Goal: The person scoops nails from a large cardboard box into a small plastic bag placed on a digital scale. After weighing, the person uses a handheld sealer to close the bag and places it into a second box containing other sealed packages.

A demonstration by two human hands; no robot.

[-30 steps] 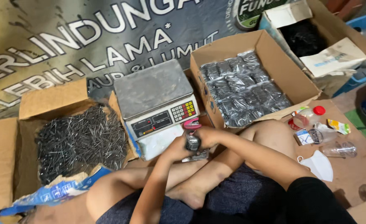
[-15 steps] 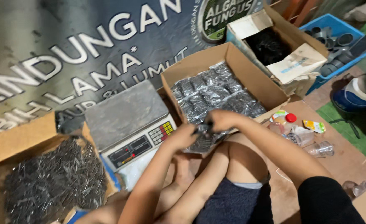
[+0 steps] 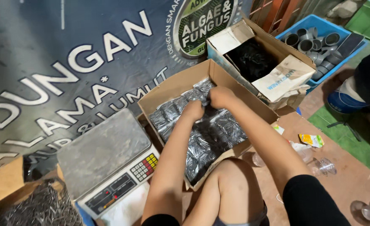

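both hands, left hand (image 3: 193, 109) and right hand (image 3: 221, 96), grip closed on a clear nail packet (image 3: 205, 101), low inside the cardboard box (image 3: 174, 86) of packets.

Bare forearms, no watch, rings or gloves on left hand (image 3: 193, 109) or right hand (image 3: 221, 96). Black short sleeve at 5 o'clock, on right upper arm. Dark sleeve edge at 6 o'clock, left arm. Grey shorts, knee bare.

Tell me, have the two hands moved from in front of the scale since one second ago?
Yes. The left hand and right hand went from beside the scale into the cardboard box of shiny packets.
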